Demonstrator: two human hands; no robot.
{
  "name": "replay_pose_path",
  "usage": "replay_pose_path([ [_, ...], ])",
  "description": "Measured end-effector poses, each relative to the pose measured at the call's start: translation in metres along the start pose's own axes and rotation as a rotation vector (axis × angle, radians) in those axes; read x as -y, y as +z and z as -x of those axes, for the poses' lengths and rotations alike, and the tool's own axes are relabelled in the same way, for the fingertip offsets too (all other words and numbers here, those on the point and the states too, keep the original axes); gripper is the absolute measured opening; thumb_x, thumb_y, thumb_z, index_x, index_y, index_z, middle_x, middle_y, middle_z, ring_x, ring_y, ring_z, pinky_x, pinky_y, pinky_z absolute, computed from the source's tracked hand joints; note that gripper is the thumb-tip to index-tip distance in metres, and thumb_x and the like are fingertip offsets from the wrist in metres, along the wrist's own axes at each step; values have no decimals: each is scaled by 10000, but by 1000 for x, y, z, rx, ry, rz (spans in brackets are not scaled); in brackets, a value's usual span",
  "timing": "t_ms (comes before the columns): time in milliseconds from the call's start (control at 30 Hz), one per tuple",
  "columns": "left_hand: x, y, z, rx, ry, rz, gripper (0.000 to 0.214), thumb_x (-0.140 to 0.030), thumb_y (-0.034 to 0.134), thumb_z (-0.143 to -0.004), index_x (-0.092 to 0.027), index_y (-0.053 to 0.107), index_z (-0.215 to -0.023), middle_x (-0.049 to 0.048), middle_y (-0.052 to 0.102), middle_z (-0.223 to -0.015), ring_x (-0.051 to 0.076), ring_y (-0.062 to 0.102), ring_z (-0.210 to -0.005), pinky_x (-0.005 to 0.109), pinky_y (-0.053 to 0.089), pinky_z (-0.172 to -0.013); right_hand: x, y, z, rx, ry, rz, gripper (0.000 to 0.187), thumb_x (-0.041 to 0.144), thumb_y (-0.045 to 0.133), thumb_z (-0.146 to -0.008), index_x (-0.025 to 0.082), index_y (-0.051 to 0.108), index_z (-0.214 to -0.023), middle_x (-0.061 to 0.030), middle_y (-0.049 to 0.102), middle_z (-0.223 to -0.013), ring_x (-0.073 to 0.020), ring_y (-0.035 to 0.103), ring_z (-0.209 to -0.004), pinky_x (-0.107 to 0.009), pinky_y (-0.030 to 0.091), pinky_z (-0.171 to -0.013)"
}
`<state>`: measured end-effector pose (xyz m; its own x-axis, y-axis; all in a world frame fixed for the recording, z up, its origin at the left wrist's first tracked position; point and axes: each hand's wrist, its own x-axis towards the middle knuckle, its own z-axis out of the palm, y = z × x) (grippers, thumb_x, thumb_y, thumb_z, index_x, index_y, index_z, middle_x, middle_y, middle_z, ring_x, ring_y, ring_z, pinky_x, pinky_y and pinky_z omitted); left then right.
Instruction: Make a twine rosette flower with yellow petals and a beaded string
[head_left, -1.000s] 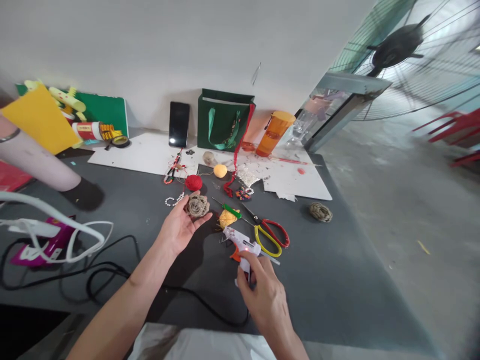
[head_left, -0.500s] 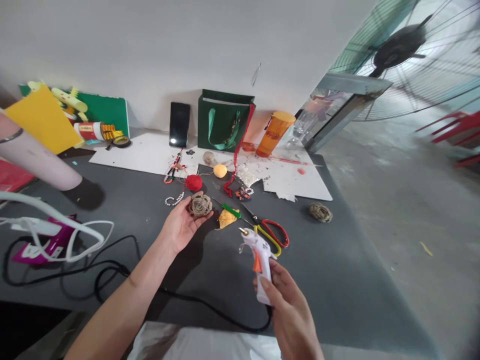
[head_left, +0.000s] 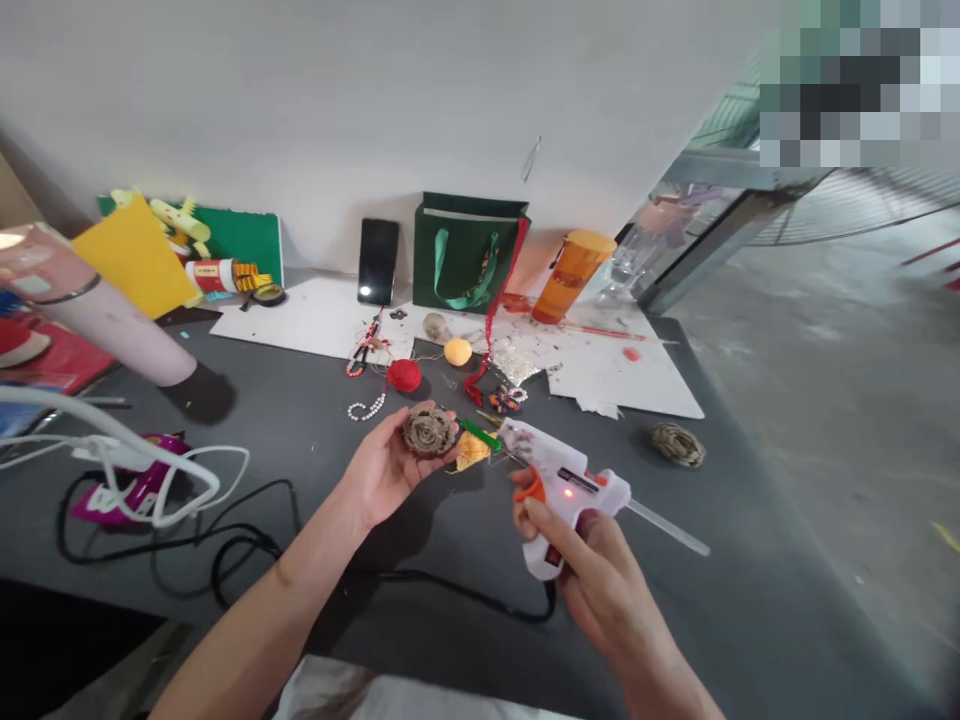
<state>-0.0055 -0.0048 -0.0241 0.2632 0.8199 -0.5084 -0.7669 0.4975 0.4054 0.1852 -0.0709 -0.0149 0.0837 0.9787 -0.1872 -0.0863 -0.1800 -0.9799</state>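
In my left hand (head_left: 386, 465) rests a brownish-grey crocheted rosette (head_left: 430, 431), its spiral face turned up and my fingers around its edge. My right hand (head_left: 592, 560) grips a white hot glue gun (head_left: 559, 465) by its handle, with fingers at the orange trigger. The gun's nozzle points left toward the rosette but stays apart from it. A clear glue stick (head_left: 667, 525) juts from the gun's back and a red light glows on its side. Just beyond lie a green-handled crochet hook (head_left: 480, 434) and a yellow crocheted piece (head_left: 471, 453).
A second rosette (head_left: 678, 444) lies at the right. Behind are a red yarn ball (head_left: 404, 375), a yellow ball (head_left: 457, 351), a phone (head_left: 377, 262), a green gift bag (head_left: 469, 255) and an orange bottle (head_left: 574, 278). Black cable (head_left: 465, 592) crosses the table's front.
My right hand has turned the glue gun sideways, its nozzle now pointing left and nearer the rosette. The scissors are now mostly hidden behind it. The camera view has shifted slightly.
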Motion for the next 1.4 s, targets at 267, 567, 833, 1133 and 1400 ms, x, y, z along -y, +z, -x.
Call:
replay_pose_path([
  [267, 0, 2, -2, -21, 47, -15, 357, -180, 489, -905, -129, 618, -1234, 108, 731, -965, 191, 709, -806, 328, 588, -794, -4, 21, -34, 245, -127, 159, 392, 533, 619, -840, 148, 687, -814, -21, 615, -571, -136, 534, -508, -257, 438, -498],
  [567, 2, 4, -2, -30, 109, -28, 340, -178, 456, -929, -115, 646, -1205, 127, 723, -1094, 192, 692, -889, 303, 564, -768, -9, 21, -34, 214, -135, 351, 610, 715, 469, -834, 156, 640, -657, -53, 613, -537, -160, 579, -494, -258, 451, -476],
  [833, 1, 2, -2, 0, 108, -50, 349, -191, 444, -928, -133, 659, -1197, 125, 715, -1137, 191, 679, -921, 282, 540, -761, -12, 22, -35, 210, -121, 408, 640, 726, 445, -831, 159, 623, -593, -37, 561, -491, -135, 510, -454, -235, 405, -433],
  [1133, 4, 2, -2, -1, 124, -72, 319, -180, 445, -936, -145, 681, -1148, 109, 724, -1128, 171, 680, -917, 260, 533, -769, -13, 25, -35, 184, -172, 435, 612, 684, 431, -855, 178, 586, -549, -31, 541, -476, -136, 508, -460, -241, 410, -465],
  [1400, 6, 3, 0, 2, 130, -85, 317, -166, 434, -933, -157, 680, -1133, 101, 724, -1128, 174, 678, -927, 282, 539, -792, -13, 29, -34, 145, -136, 407, 556, 654, 475, -822, 203, 482, -497, -2, 449, -469, -119, 414, -445, -239, 359, -435],
])
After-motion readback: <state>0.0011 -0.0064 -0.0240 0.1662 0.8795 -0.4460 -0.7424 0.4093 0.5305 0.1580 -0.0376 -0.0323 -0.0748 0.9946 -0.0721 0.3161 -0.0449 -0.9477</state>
